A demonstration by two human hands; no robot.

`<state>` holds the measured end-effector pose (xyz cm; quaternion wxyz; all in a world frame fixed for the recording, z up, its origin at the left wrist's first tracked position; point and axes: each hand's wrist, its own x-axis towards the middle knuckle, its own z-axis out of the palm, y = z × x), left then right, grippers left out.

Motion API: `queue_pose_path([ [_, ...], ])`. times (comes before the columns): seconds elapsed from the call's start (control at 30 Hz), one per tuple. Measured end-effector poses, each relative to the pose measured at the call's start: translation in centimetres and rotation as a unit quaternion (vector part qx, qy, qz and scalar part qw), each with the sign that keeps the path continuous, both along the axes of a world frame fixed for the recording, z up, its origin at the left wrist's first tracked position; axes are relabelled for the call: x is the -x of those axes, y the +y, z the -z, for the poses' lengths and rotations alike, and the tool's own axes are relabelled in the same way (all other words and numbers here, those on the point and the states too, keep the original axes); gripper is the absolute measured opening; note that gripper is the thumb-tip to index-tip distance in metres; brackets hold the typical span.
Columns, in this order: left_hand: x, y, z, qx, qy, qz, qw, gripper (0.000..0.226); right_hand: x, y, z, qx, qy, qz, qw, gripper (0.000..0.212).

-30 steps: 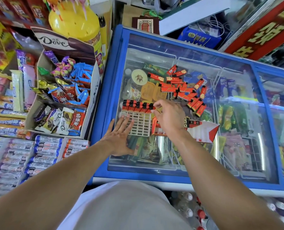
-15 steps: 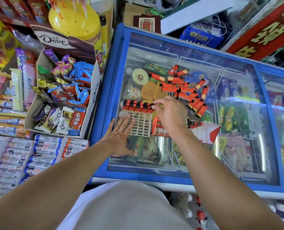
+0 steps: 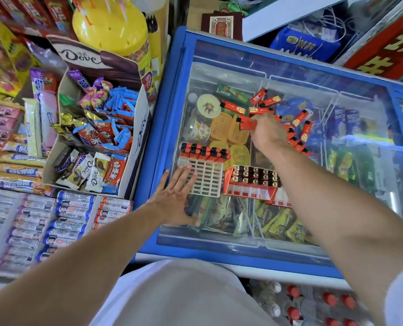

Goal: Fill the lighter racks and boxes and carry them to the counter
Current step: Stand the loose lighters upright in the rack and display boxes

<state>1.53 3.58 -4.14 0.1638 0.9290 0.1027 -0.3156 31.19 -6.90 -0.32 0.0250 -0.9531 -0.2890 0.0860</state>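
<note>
The right hand (image 3: 267,135) had its fingers curled around one red lighter (image 3: 247,124), pinching it at the near edge of the loose pile of lighters (image 3: 299,123). That pile lay scattered on the glass lid of the freezer (image 3: 172,114), toward the far side, with the right hand partly covering it.

The left hand (image 3: 174,201) lay flat on the glass, fingers straight and spread, gripping nothing. Its fingertips (image 3: 188,171) touched the near left corner of the white lighter rack (image 3: 205,177).

The rack rested on the glass nearer the person than the pile. A single row of five lighters (image 3: 205,152) stood in its far edge, black caps up; the remaining cells stood open. Just beside the rack, on its right, sat a red lighter box (image 3: 254,182) filled with lighters, metal tops showing. The right forearm passed over the box's right end.

To the left of the freezer stood a Dove display carton (image 3: 134,128) holding wrapped sweets, with rows of packaged snacks (image 3: 31,217) in front of it. Ice cream packs (image 3: 278,227) were visible beneath the glass.
</note>
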Motion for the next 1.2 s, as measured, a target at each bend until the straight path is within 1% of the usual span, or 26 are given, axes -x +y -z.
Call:
queue_pose_path([
  [0.2, 0.1, -0.1, 0.3, -0.009, -0.007, 0.000, 1.000, 0.142, -1.8, 0.6, 1.2, 0.043, -0.024, -0.021, 0.999, 0.040],
  [0.3, 0.0, -0.2, 0.4, -0.011, -0.008, 0.000, 1.000, 0.142, -1.9, 0.7, 0.6, 0.075, -0.046, -0.059, 0.994, 0.032],
  [0.33, 0.0, -0.2, 0.4, -0.010, -0.007, 0.000, 1.000, 0.142, -1.7, 0.6, 0.0, 0.074, -0.058, -0.076, 0.993, 0.029],
  [0.4, 0.0, -0.3, 0.3, -0.006, -0.004, 0.000, 1.000, 0.142, -0.8, -0.1, -1.4, 0.026, -0.067, -0.093, 0.993, 0.029],
  [0.43, 0.0, -0.3, 0.3, -0.005, -0.003, -0.001, 1.000, 0.142, -0.1, -0.7, -2.4, -0.016, -0.055, -0.092, 0.994, 0.031],
  [0.5, 0.1, -0.2, 0.1, -0.003, 0.000, -0.002, 1.000, 0.142, 2.0, -2.1, -4.6, -0.104, 0.005, -0.081, 0.991, 0.033],
  [0.57, 0.1, -0.2, -0.2, 0.001, 0.001, -0.003, 1.000, 0.140, 4.5, -4.1, -6.7, -0.157, 0.057, -0.076, 0.983, 0.034],
  [0.63, 0.1, -0.2, -0.4, 0.008, -0.003, -0.006, 1.000, 0.136, 7.1, -6.4, -7.9, -0.201, 0.081, -0.080, 0.973, 0.034],
  [0.7, 0.2, -0.1, -0.5, 0.018, -0.017, -0.016, 1.000, 0.132, 9.3, -8.6, -8.4, -0.237, 0.103, -0.086, 0.962, 0.030],
  [0.8, 0.4, 0.0, -0.5, 0.033, -0.041, -0.035, 0.998, 0.126, 12.1, -11.3, -8.2, -0.247, 0.174, -0.040, 0.952, 0.027],
  [0.9, 0.6, -0.5, -0.5, 0.051, -0.076, -0.064, 0.994, 0.124, 14.0, -12.5, -7.0, -0.259, 0.217, 0.016, 0.941, 0.032],
  [0.97, 0.7, -1.3, -0.6, 0.048, -0.117, -0.076, 0.989, 0.122, 14.7, -12.6, -6.1, -0.271, 0.228, 0.025, 0.935, 0.033],
  [1.03, 0.6, -2.2, -0.9, 0.054, -0.150, -0.071, 0.985, 0.117, 15.1, -12.3, -5.8, -0.259, 0.232, 0.018, 0.937, 0.030],
  [1.13, 0.2, -3.7, -1.8, 0.071, -0.177, -0.039, 0.981, 0.111, 15.6, -11.9, -5.5, -0.230, 0.219, -0.002, 0.948, 0.026],
  [1.2, -0.3, -4.7, -2.3, 0.077, -0.180, -0.032, 0.980, 0.109, 15.9, -11.5, -5.4, -0.225, 0.200, -0.003, 0.954, 0.025],
])
